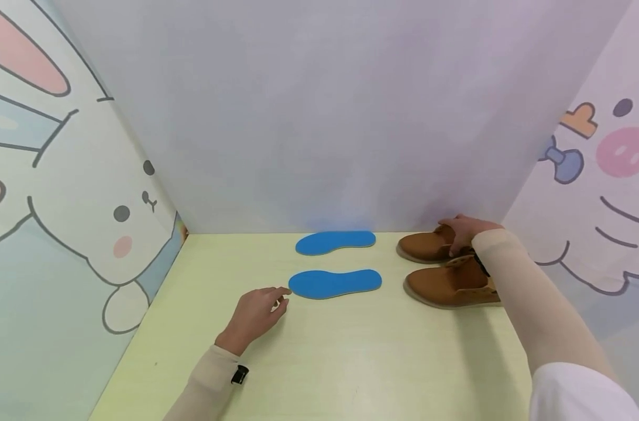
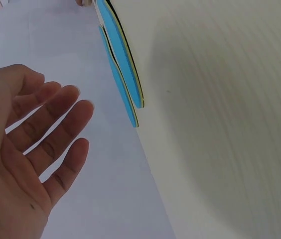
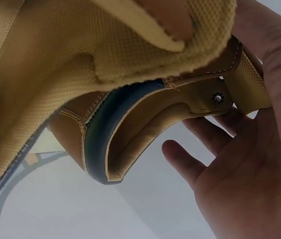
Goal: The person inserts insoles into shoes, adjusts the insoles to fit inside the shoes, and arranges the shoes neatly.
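Two brown lace-up shoes without visible laces stand side by side at the right in the head view. My right hand holds the far shoe around its lacing area, thumb on the near side and fingers on the far side. In the right wrist view the shoe's eyelet flap lies between thumb and fingers, and its padded collar shows. The near shoe sits below my right wrist. My left hand hovers with relaxed fingers, holding nothing, just left of the near blue insole. The far insole lies beyond it.
Both insoles and shoes rest on a pale yellow tabletop. A plain whitish wall rises right behind them. Cartoon-printed panels close in the left and right sides.
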### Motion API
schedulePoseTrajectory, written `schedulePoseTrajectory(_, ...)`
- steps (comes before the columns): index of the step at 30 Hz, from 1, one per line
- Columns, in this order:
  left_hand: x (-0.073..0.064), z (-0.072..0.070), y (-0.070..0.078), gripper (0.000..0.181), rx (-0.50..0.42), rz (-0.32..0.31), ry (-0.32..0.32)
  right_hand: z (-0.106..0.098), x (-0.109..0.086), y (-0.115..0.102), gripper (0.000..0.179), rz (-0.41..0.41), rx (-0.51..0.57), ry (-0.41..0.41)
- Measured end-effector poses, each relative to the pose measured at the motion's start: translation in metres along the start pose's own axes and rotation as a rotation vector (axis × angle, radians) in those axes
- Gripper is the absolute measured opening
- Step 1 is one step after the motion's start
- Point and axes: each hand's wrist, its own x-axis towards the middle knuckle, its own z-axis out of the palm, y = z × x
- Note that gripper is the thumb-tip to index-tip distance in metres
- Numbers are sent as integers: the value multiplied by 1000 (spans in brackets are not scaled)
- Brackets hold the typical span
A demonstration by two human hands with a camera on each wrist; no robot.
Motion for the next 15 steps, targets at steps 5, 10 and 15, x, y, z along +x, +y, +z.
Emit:
schedulePoseTrajectory(5,0,2,2,18,-14,-12,-24,-1,4,-2,93,6,-26,-2)
schedulePoseTrajectory(10,-1,3,3,19,-17,-20,-41,0,8,-3,89,30,-25,4)
schedulePoseTrajectory(15,-1,5,3,19,-30,-11,-30,3,6,-5,87,41,-63,34)
